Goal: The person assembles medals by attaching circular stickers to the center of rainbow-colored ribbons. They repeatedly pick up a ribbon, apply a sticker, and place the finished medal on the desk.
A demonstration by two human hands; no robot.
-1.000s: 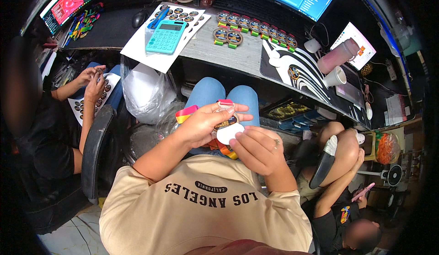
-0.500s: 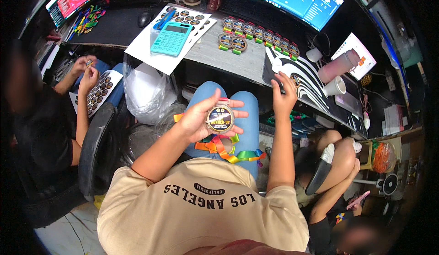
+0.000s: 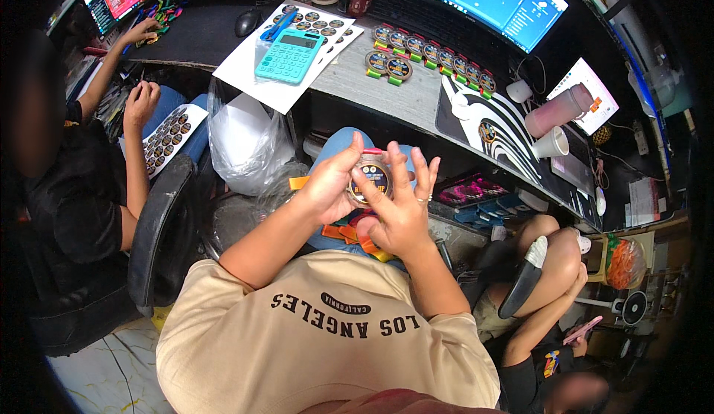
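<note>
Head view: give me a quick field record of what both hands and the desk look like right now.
left hand: grips the round medal from its left side
right hand: fingers spread, fingertips on the medal's face
lap: coloured ribbons under the hands
desk: teal calculator on white sheets; row of medals near the monitor
neighbour: a person on the left, hand on a sticker sheet

We hold a round gold-rimmed medal (image 3: 370, 180) above our lap, left hand (image 3: 332, 183) gripping its left edge, right hand (image 3: 401, 206) pressing fingertips onto its face. Coloured ribbons (image 3: 349, 234) hang beneath. On the far desk (image 3: 349, 79) lie a teal calculator (image 3: 290, 55) and a row of medals (image 3: 435, 56). At left, a seated person's hand (image 3: 140, 102) rests by a sticker sheet (image 3: 169, 135).
</note>
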